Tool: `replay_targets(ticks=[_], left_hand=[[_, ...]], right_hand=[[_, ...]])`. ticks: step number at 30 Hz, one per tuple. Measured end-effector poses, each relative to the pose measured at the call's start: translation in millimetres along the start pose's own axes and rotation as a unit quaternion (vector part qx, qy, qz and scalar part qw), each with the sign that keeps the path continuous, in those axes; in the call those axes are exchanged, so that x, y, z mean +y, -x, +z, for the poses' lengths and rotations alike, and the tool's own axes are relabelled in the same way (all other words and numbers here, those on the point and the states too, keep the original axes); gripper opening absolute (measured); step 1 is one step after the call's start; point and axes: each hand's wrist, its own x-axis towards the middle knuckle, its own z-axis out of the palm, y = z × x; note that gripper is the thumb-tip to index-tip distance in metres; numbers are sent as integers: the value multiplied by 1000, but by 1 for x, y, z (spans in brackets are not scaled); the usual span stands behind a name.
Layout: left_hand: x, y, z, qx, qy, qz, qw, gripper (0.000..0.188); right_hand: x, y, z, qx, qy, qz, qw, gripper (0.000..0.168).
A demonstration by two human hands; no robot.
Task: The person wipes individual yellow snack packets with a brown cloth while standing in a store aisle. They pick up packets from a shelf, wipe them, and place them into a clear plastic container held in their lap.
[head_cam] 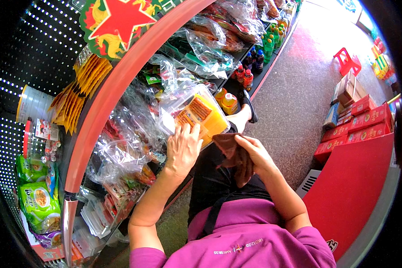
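Observation:
A clear plastic tub [204, 87] stands tilted at the shelf's edge, with flat yellow snack packets [215, 120] inside. My left hand [185, 147] reaches over the near side of the tub, fingertips on the packets; whether it grips one cannot be told. My right hand [257, 154] holds a brown cloth [234, 155] by its upper edge, just right of the tub and above my lap. The cloth hangs in folds, and its upper left corner lies close to the tub's near corner.
Clear bags of packaged snacks [130, 117] fill the shelf on the left. Drink bottles [229, 102] line its lower ledge. Yellow packets [93, 72] hang above the curved red shelf edge [114, 77]. Red boxes [368, 120], a red table [348, 187] and a red stool [347, 62] stand right.

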Motion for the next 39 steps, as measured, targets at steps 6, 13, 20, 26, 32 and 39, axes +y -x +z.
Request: replay_targets(ticks=[6,13,20,26,32,39], left_hand=[[-9,-12,2,-11,13,13,1000,25],[-23,-25,20,13,-56,57,997,19],[-42,-33,30,-2,-38,55,998,18],[-35,-45,16,-17,42,44,998,63],[-33,-56,33,-48,105,27,993,87],[-43,-67,44,-90,151,31,984,71]], right_hand=[[-10,22,-33,30,-53,-39,997,33],[6,22,-54,56,-56,-36,996,32],[6,25,-49,54,-74,-35,995,28],[13,23,-62,56,-57,-39,996,29],[17,21,-55,60,-73,-44,995,28],[23,18,-63,50,-72,-17,996,31]])
